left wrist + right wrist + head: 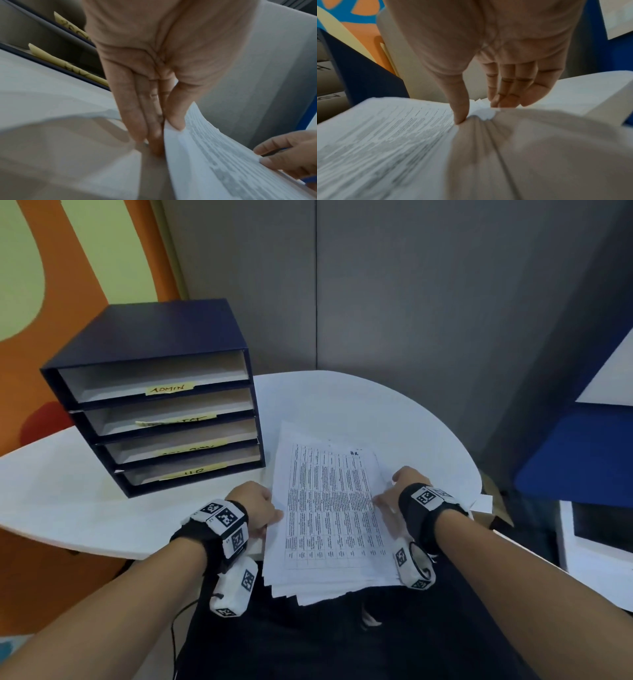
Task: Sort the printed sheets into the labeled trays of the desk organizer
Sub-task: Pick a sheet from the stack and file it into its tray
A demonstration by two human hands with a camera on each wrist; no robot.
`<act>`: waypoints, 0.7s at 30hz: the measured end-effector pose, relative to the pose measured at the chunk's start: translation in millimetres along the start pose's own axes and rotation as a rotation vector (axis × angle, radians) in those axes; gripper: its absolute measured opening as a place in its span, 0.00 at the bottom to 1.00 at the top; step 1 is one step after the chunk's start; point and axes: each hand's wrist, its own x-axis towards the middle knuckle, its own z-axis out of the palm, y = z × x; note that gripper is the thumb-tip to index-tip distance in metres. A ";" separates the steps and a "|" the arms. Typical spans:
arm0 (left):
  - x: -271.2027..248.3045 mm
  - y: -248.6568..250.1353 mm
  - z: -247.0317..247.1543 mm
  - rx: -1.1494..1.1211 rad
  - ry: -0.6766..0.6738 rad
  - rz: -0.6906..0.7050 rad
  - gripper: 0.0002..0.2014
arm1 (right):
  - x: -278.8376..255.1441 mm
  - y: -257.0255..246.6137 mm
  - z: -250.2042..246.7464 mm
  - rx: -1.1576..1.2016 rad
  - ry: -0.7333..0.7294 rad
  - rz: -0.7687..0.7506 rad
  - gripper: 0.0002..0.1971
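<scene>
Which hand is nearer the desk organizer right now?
Left. The left hand holds the paper stack's left edge just in front of the desk organizer; the right hand is across the stack.

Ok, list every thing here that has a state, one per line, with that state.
Stack of printed white sheets: on the table edge, gripped at both sides, sheets fanned unevenly.
Dark blue four-tray desk organizer: upright; no printed sheets seen in its trays.
Yellow ADMIN label: stuck on the top tray.
Left hand: pinching the stack's left edge.
Right hand: pinching the right edge.
</scene>
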 end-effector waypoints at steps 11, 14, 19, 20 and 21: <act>-6.9 -0.1 -39.2 -0.149 0.251 0.136 0.03 | -1.4 -16.5 3.7 0.052 0.108 -0.164 0.25; -5.3 -5.0 -40.6 -0.311 0.188 0.163 0.06 | -2.4 -23.1 6.5 0.267 0.108 -0.225 0.31; -3.1 -9.4 -35.2 -0.479 0.108 0.169 0.13 | -6.1 -30.1 3.4 0.530 0.082 -0.307 0.43; -5.0 -9.4 -34.7 -0.497 0.072 0.179 0.14 | -5.5 -29.8 1.4 0.592 0.089 -0.340 0.39; -5.5 -9.9 -34.2 -0.509 0.040 0.198 0.16 | -4.8 -29.3 0.3 0.620 0.099 -0.354 0.32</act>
